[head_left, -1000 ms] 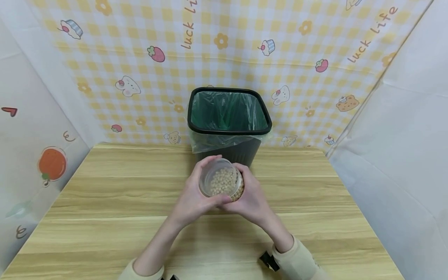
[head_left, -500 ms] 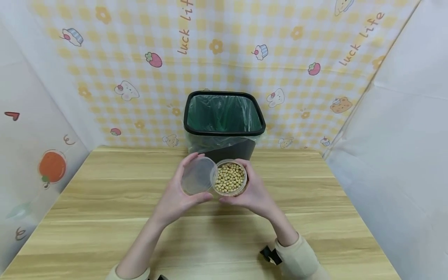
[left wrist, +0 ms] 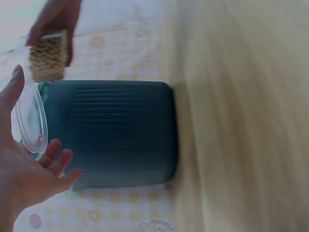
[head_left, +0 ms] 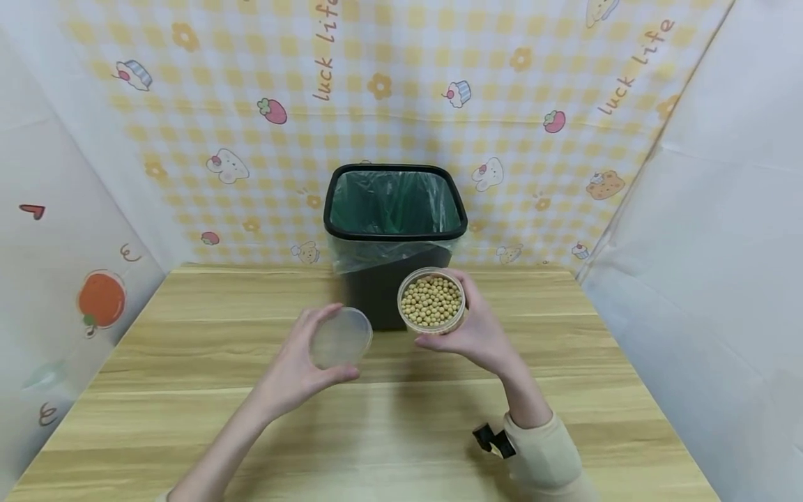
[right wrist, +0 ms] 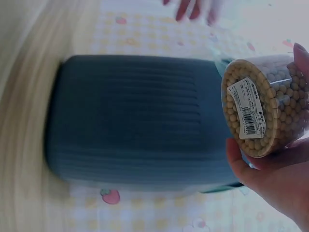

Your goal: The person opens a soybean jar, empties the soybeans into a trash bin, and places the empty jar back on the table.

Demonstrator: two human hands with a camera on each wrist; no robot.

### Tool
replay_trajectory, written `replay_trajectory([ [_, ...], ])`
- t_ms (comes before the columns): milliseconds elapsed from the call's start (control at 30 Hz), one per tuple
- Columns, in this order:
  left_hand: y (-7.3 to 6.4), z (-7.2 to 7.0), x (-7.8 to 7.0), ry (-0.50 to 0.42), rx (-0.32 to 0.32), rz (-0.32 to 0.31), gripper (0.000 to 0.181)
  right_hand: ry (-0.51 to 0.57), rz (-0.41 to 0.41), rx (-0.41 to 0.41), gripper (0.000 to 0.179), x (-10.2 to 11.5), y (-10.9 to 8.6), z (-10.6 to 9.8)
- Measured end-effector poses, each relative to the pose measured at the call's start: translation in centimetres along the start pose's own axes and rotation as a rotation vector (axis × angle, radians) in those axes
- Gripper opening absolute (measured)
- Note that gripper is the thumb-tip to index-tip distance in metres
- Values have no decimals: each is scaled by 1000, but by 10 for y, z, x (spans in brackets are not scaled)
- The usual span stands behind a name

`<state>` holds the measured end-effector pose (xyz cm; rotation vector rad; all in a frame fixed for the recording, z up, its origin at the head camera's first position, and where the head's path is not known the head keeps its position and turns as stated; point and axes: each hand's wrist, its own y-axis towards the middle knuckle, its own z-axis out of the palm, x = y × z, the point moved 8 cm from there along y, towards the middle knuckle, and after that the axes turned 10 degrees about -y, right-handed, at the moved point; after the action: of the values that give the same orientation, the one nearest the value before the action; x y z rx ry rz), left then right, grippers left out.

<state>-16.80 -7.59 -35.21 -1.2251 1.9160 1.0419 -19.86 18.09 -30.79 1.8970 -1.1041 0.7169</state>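
Observation:
My right hand [head_left: 479, 328] grips a clear plastic jar [right wrist: 285, 96] by its side. Small round tan beans [head_left: 431, 301] fill the lidless jar nearly to its rim, and a white barcode label [right wrist: 248, 107] is on its base. To the left, my left hand [head_left: 297, 369] pinches the clear round lid [head_left: 341, 339] by its edge between thumb and fingers. Lid and jar are apart, both held above the table. Just behind the jar stands a dark trash can [head_left: 376, 289] with a black rim and a clear liner bag.
The wood-grain table [head_left: 188, 335] spreads under both hands. At the back hangs a yellow checked cloth [head_left: 270, 181], right behind the trash can. A black clip-like object [head_left: 493, 440] sits at my right sleeve. White sheets [head_left: 709, 265] bound the sides.
One second ago the lid overlapped the jar's mouth. The left hand has drawn the lid off to the left, while the right hand has carried the jar slightly right and away from me.

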Motion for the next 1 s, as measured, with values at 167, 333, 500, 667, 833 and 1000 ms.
replay_trajectory([
  [167, -5, 9, 16, 72, 45, -16, 94, 1, 9, -21, 98, 1, 1, -12],
  [333, -8, 22, 30, 120, 102, -8, 90, 21, 31, -37, 99, 0, 0, -22],
  [500, -8, 38, 40, 218, 171, 15, 92, 39, 56, -47, 99, -3, -2, -32],
  [667, -9, 55, 52, 277, 269, -25, 97, 19, 66, -64, 99, -6, -5, -42],
  [833, -14, 68, 63, 252, 354, -120, 105, -11, 66, -72, 99, -7, -6, -48],
  [1000, -17, 78, 68, 220, 415, -129, 109, -41, 73, -71, 99, -9, -8, -52],
])
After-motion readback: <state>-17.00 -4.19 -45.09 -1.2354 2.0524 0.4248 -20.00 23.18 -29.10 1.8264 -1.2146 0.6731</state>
